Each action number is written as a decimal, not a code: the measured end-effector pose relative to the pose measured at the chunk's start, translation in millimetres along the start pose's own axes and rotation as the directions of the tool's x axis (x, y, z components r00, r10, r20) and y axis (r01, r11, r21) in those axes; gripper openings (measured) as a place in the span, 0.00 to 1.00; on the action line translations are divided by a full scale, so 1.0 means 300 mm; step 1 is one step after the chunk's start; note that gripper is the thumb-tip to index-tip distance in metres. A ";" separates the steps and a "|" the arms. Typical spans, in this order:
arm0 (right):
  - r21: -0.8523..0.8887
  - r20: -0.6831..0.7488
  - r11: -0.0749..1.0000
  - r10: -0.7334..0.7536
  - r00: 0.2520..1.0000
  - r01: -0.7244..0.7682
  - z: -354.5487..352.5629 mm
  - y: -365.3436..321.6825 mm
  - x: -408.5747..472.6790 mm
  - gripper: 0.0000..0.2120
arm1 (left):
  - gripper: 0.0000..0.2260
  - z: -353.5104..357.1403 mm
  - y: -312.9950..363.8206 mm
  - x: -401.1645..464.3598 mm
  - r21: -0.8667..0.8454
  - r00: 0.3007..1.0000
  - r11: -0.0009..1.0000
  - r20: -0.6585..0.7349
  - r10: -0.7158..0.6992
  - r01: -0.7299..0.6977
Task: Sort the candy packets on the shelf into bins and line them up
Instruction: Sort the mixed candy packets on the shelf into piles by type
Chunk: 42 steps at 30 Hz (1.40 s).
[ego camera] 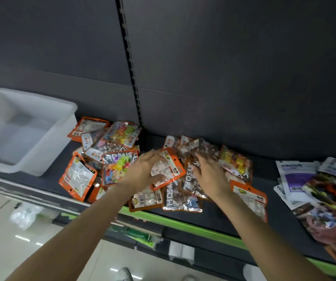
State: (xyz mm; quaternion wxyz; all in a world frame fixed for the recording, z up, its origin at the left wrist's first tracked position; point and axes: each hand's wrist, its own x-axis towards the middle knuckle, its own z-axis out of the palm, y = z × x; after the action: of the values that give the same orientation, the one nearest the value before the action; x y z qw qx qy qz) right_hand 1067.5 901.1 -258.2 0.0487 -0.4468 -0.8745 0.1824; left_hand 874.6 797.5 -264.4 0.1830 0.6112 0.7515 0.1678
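Several candy packets lie in a loose heap on the dark shelf, most with orange edges and clear windows. My left hand grips an orange-edged packet near the heap's middle, thumb under it. My right hand lies on a brown packet marked with large white letters, fingers curled over its top edge. A white plastic bin stands on the shelf at the left, apart from the heap. It looks hollow inside, though blur hides detail.
More packets, purple-and-white and multicoloured, are stacked at the shelf's right end. A slotted upright splits the dark back panel. The shelf front has a green strip. Below lie a lower shelf and a pale tiled floor.
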 end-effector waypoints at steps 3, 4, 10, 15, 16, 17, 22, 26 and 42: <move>-0.023 -0.032 0.992 -0.128 0.991 0.127 0.071 -0.156 0.025 0.27 | 0.31 -0.086 -0.154 -0.081 0.155 0.994 0.981 -0.011 -0.113 0.113; -0.026 0.004 0.982 -0.189 0.982 0.189 0.101 -0.213 0.038 0.28 | 0.35 -0.112 -0.205 -0.104 0.176 0.991 0.975 -0.005 -0.137 0.136; -0.224 0.391 0.925 -0.202 0.898 0.306 0.283 -0.416 0.080 0.39 | 0.50 -0.192 -0.437 -0.174 0.419 0.960 0.907 0.234 -0.157 0.046; -0.482 0.255 0.860 -0.048 0.966 0.170 0.238 -0.324 0.089 0.30 | 0.47 -0.207 -0.526 -0.136 0.364 0.973 0.931 0.222 -0.062 -0.023; -0.475 0.253 0.869 -0.015 0.967 0.137 0.226 -0.322 0.082 0.29 | 0.47 -0.210 -0.538 -0.135 0.352 0.977 0.936 0.205 -0.052 -0.024; -0.424 0.250 0.899 0.003 0.968 0.107 0.218 -0.337 0.077 0.29 | 0.46 -0.213 -0.546 -0.134 0.343 0.981 0.939 0.188 -0.043 -0.024; -0.189 0.305 0.975 -0.055 0.951 0.118 0.264 -0.542 0.063 0.29 | 0.43 -0.231 -0.552 -0.117 0.338 0.984 0.940 0.179 -0.008 -0.054; -0.466 0.265 0.881 0.046 0.963 0.086 0.281 -0.484 0.051 0.28 | 0.39 -0.252 -0.562 -0.113 0.313 0.981 0.948 0.195 -0.001 -0.061; 0.216 0.071 0.959 0.172 0.983 -0.183 0.165 -0.385 0.030 0.25 | 0.28 -0.185 -0.409 0.045 0.093 0.948 0.995 0.319 0.009 -0.041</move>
State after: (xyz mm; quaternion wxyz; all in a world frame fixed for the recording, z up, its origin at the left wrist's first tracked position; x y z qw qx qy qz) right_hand 961.6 832.9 -263.0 0.0589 -0.5103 -0.8062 0.2937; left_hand 740.3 785.0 -274.9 0.2691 0.6478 0.7119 0.0321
